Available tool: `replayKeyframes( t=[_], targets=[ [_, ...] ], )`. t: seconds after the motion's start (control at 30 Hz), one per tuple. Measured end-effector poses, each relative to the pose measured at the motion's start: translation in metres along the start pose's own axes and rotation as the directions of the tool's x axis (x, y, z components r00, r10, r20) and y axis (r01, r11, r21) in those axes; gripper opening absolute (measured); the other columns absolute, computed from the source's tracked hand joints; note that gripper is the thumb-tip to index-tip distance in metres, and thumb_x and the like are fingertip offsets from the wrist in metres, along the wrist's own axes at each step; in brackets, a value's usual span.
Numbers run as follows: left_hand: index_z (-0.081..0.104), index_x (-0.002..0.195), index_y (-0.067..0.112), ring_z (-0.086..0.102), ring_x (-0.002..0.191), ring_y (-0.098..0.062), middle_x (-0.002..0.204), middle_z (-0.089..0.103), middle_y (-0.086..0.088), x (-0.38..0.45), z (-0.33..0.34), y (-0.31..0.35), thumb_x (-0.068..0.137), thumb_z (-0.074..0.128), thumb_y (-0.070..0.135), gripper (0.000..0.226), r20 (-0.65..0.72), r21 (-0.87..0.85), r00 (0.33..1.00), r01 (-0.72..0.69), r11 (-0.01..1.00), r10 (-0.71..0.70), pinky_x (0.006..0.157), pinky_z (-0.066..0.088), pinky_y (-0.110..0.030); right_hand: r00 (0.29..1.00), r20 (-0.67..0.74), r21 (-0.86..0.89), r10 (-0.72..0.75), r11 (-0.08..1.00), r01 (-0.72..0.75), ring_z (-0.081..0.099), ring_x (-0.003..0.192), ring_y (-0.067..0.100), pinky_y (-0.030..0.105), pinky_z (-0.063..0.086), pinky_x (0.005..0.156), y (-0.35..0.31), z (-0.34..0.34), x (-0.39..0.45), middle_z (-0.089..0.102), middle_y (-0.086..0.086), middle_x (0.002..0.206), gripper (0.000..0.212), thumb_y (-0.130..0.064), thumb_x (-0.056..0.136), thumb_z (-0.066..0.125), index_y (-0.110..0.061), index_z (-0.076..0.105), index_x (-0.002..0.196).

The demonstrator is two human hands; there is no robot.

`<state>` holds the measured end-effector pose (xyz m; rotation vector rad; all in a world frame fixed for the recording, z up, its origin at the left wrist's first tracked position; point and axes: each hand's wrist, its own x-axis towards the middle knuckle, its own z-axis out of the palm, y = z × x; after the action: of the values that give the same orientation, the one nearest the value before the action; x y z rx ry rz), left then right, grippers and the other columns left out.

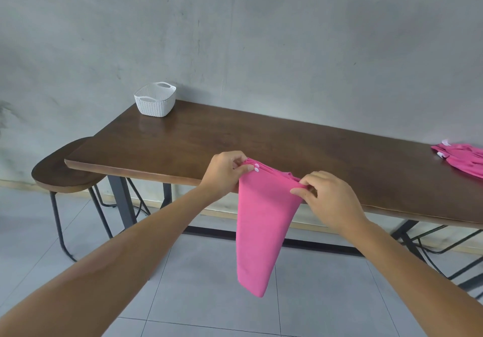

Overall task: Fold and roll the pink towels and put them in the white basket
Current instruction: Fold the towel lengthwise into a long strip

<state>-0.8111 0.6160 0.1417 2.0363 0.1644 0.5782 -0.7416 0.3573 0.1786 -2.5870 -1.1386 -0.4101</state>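
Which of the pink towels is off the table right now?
The folded pink towel pinched at its top corners by the left hand and right hand; it hangs before the table edge. The other towels lie heaped at the table's right end.

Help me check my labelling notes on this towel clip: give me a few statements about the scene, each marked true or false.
1. Both hands, left hand and right hand, pinch the top edge of the towel. True.
2. The towel lies flat on the table. False: it hangs in front of the table edge.
3. The basket holds a rolled towel. False: none shows inside.
4. More pink towels lie at the table's right end. True.
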Motion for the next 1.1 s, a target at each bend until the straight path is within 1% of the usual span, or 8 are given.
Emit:
replayKeyframes(
  t=[0.2, 0.43, 0.53, 0.7, 0.87, 0.93, 1.0, 1.1],
  targets=[
    [0.067, 0.077, 0.016, 0.044, 0.051, -0.006, 0.063, 0.062, 0.005, 0.009, 0.019, 0.01, 0.091, 0.074, 0.026, 0.018, 0.086, -0.033, 0.994, -0.068, 0.997, 0.07, 0.055, 0.036, -0.022, 0.974, -0.131, -0.049, 0.187, 0.98, -0.194, 0.055, 0.075, 0.015, 0.031, 0.04, 0.064, 0.029, -0.001, 0.022, 0.06, -0.007, 0.08, 0.023, -0.038, 0.097, 0.065, -0.018, 0.064, 0.087],
    [0.068, 0.08, 0.016, 0.051, 0.057, -0.006, 0.072, 0.068, 0.0, 0.036, 0.044, 0.008, 0.091, 0.075, 0.029, 0.018, 0.08, -0.019, 0.993, -0.087, 0.996, 0.088, 0.062, 0.042, -0.031, 0.969, -0.138, -0.044, 0.206, 0.976, -0.213, 0.059, 0.074, 0.018, 0.033, 0.047, 0.061, 0.063, 0.013, 0.03, 0.061, -0.005, 0.082, 0.025, -0.04, 0.098, 0.061, -0.017, 0.062, 0.088],
    [0.069, 0.081, 0.016, 0.06, 0.064, -0.015, 0.075, 0.07, -0.001, 0.048, 0.059, 0.004, 0.09, 0.075, 0.028, 0.017, 0.083, 0.0, 0.993, -0.086, 0.996, 0.086, 0.066, 0.047, -0.036, 0.97, -0.143, -0.003, 0.197, 0.98, -0.199, 0.058, 0.074, 0.017, 0.035, 0.05, 0.061, 0.079, 0.022, 0.035, 0.061, -0.006, 0.084, 0.024, -0.04, 0.099, 0.059, -0.018, 0.061, 0.089],
    [0.07, 0.082, 0.016, 0.065, 0.07, -0.021, 0.077, 0.071, -0.001, 0.064, 0.078, -0.011, 0.09, 0.075, 0.027, 0.014, 0.068, -0.009, 0.997, -0.034, 0.999, 0.034, 0.07, 0.05, -0.04, 0.975, -0.117, 0.064, 0.188, 0.981, -0.181, 0.056, 0.075, 0.014, 0.032, 0.044, 0.059, 0.104, 0.043, 0.043, 0.057, -0.009, 0.084, 0.023, -0.039, 0.101, 0.056, -0.02, 0.058, 0.089],
    [0.069, 0.085, 0.018, 0.068, 0.072, -0.016, 0.078, 0.072, 0.002, 0.073, 0.104, -0.031, 0.09, 0.074, 0.023, 0.009, 0.049, -0.012, 0.998, 0.034, 0.999, -0.033, 0.071, 0.052, -0.038, 0.974, -0.07, 0.168, 0.217, 0.965, -0.203, 0.057, 0.076, 0.01, 0.029, 0.04, 0.058, 0.125, 0.065, 0.047, 0.055, -0.019, 0.082, 0.012, -0.036, 0.099, 0.059, -0.024, 0.056, 0.099],
    [0.065, 0.087, 0.02, 0.064, 0.071, -0.017, 0.077, 0.068, 0.002, 0.079, 0.114, -0.038, 0.092, 0.071, 0.021, 0.008, 0.045, -0.001, 0.997, 0.064, 0.998, -0.063, 0.07, 0.051, -0.038, 0.972, -0.048, 0.187, 0.232, 0.958, -0.219, 0.059, 0.08, 0.012, 0.031, 0.044, 0.061, 0.137, 0.076, 0.053, 0.059, -0.018, 0.087, 0.019, -0.037, 0.099, 0.06, -0.024, 0.057, 0.112],
    [0.061, 0.094, 0.023, 0.06, 0.071, -0.012, 0.076, 0.063, 0.003, 0.087, 0.125, -0.04, 0.093, 0.069, 0.016, 0.011, 0.026, -0.005, 0.995, 0.094, 0.996, -0.094, 0.066, 0.049, -0.025, 0.968, -0.03, 0.204, 0.25, 0.949, -0.239, 0.06, 0.089, 0.011, 0.034, 0.051, 0.071, 0.148, 0.084, 0.062, 0.062, -0.015, 0.099, 0.031, -0.039, 0.1, 0.059, -0.024, 0.055, 0.128],
    [0.059, 0.118, 0.025, 0.057, 0.074, -0.009, 0.081, 0.059, -0.003, 0.103, 0.14, -0.042, 0.096, 0.066, 0.012, 0.027, -0.033, 0.017, 0.989, 0.148, 0.989, -0.147, 0.068, 0.044, -0.012, 0.961, -0.06, 0.245, 0.271, 0.937, -0.249, 0.062, 0.086, 0.009, 0.024, 0.045, 0.065, 0.16, 0.095, 0.076, 0.063, -0.016, 0.095, 0.015, -0.035, 0.102, 0.058, -0.023, 0.064, 0.108]
  ],
)
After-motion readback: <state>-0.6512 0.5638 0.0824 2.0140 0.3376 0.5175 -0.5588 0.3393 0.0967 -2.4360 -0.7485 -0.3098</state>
